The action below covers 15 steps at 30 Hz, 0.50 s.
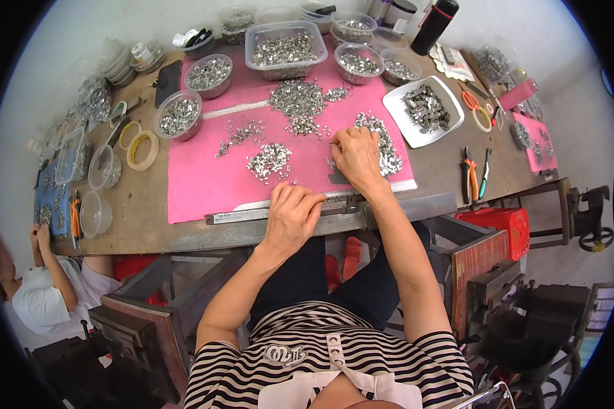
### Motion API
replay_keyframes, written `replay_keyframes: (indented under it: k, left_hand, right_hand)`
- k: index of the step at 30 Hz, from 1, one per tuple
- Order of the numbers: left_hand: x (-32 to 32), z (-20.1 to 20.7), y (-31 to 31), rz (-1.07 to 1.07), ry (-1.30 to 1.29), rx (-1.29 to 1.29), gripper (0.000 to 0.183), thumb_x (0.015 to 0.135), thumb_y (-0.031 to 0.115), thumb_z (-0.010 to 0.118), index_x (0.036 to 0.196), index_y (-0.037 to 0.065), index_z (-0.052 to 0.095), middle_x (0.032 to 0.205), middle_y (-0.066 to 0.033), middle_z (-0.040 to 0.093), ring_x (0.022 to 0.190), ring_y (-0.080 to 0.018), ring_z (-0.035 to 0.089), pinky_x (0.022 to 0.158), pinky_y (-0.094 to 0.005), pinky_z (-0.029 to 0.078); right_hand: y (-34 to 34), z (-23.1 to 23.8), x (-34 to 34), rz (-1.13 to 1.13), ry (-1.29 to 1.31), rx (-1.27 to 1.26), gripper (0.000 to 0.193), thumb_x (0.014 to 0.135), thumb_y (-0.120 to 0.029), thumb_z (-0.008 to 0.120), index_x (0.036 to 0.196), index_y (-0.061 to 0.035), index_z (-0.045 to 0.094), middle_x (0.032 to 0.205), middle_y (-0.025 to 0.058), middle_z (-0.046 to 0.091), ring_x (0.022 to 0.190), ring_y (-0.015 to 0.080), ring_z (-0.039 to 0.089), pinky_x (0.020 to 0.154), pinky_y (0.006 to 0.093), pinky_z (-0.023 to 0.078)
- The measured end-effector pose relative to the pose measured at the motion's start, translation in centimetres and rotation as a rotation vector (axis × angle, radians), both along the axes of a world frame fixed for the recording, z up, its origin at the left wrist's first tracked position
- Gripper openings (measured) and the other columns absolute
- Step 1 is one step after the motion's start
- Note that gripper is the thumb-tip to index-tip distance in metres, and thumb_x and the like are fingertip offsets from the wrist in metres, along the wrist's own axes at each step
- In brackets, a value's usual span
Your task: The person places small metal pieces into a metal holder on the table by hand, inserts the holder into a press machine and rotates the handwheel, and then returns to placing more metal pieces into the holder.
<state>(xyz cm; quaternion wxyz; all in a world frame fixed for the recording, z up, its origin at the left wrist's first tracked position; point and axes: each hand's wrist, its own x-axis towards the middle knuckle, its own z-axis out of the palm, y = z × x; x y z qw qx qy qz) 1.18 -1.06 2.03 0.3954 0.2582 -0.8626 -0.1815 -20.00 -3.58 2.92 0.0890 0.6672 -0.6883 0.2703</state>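
Observation:
A pink ribbed mat point(205, 177) lies before me, scattered with small silvery metal pieces. My left hand point(290, 215) rests at the mat's front edge, fingers curled and closed; whatever they hold is too small to make out. Just beyond it sits a loose heap of bright pieces point(269, 161). Fingertips pinched and pointing down, my right hand point(357, 157) is beside a longer heap point(387, 150) on the mat's right. What it pinches cannot be made out. A long metal measuring tool, like a caliper point(242, 216), lies along the front edge, partly behind my left hand.
A large clear tub point(286, 70) and several round tubs of metal pieces line the back. At right are a white dish point(394, 109), orange-handled pliers point(466, 177), scissors point(472, 102) and a black flask point(435, 27). Tape rolls point(143, 151) lie left. Another person point(44, 293) sits far left.

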Motion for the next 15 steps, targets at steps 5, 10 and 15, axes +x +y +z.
replay_keyframes:
  k: [5, 10, 15]
  left_hand:
    - [0.2, 0.3, 0.3, -0.009, -0.015, 0.055, 0.015, 0.083, 0.005, 0.075, 0.097, 0.006, 0.074, 0.091, -0.0073, 0.063, 0.090, -0.0263, 0.060, 0.093, -0.0439, 0.043]
    - [0.2, 0.2, 0.5, 0.007, -0.029, 0.041, 0.015, 0.084, 0.006, 0.074, 0.099, 0.006, 0.073, 0.091, -0.0073, 0.062, 0.090, -0.0265, 0.060, 0.096, -0.0449, 0.043]
    - [0.0, 0.5, 0.1, 0.003, -0.043, 0.073, 0.016, 0.085, 0.008, 0.073, 0.101, 0.007, 0.072, 0.092, -0.0070, 0.062, 0.093, -0.0269, 0.060, 0.103, -0.0491, 0.042]
  right_hand:
    - [0.8, 0.0, 0.0, 0.034, 0.014, -0.078, 0.006, 0.083, -0.011, 0.070, 0.084, -0.0061, 0.067, 0.083, 0.0111, 0.066, 0.084, 0.0303, 0.060, 0.082, 0.0442, 0.041]
    - [5.4, 2.0, 0.0, 0.156, -0.366, 0.055, 0.009, 0.085, -0.007, 0.071, 0.083, -0.0042, 0.063, 0.081, 0.0090, 0.062, 0.083, 0.0267, 0.061, 0.080, 0.0412, 0.041]
    - [8.3, 2.2, 0.1, 0.255, -0.416, 0.119, 0.010, 0.087, -0.002, 0.070, 0.092, -0.0029, 0.061, 0.084, 0.0106, 0.061, 0.083, 0.0289, 0.060, 0.078, 0.0403, 0.043]
